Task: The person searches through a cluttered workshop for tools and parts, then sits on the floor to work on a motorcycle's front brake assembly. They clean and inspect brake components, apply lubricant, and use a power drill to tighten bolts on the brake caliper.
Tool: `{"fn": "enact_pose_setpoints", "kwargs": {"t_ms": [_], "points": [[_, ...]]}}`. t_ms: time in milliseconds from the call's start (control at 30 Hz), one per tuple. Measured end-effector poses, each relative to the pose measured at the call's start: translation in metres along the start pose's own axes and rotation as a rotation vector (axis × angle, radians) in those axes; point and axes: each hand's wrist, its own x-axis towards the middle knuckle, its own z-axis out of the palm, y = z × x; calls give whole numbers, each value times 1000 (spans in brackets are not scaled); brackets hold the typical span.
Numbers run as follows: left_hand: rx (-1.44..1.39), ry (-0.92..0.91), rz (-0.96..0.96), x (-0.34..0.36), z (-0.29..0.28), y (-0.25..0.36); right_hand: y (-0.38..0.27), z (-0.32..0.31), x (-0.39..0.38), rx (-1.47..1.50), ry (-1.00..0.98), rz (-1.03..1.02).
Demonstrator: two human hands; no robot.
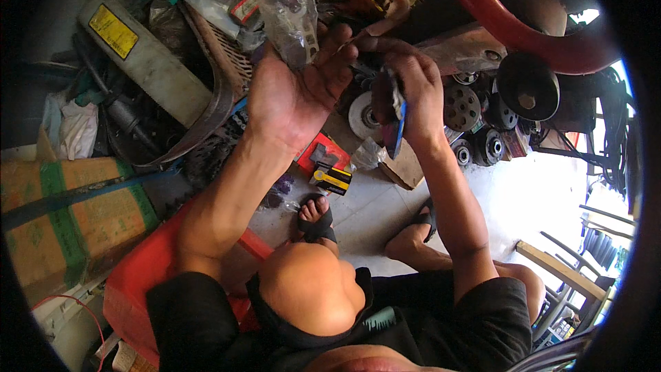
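**Two hands up, one small packet between them**

Both hands are raised in front of me over a cluttered workshop floor. My left hand [296,93] is spread open, palm up, with a clear plastic bag [289,7] pinched loosely at its fingertips; the bag hangs above the palm and seems to have a small metal part inside, though I cannot make out which. My right hand [413,93] is closed around a flat blue-and-white packet [396,120], its thumb and forefinger reaching across to touch the left fingertips.

As far as I can judge, the unpacking is midway: the bag is out and held, the packet is still gripped and not obviously emptied, and nothing lies in the open palm yet. Whether the packet is torn I cannot tell.

Below the hands sit a red box [323,151] and a yellow-and-black box [333,179] on the pale floor, near my sandalled foot [315,217]. To the right, round pulleys [461,107] are heaped beside a red frame tube [509,24]. A strapped cardboard carton [69,213] stands at left.
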Motion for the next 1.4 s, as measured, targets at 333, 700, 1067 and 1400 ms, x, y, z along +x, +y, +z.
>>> {"fn": "enact_pose_setpoints", "kwargs": {"t_ms": [333, 700, 1067, 1400], "points": [[403, 366, 128, 7, -39, -58, 26, -4, 11, 124, 317, 49], [878, 291, 339, -60, -103, -139, 48, -4, 5, 417, 202, 168], [1136, 255, 498, -63, -131, -136, 40, 7, -1, 446, 316, -15], [1064, 239, 588, -66, -119, -119, 60, 26, -5, 262, 411, -30]]}}
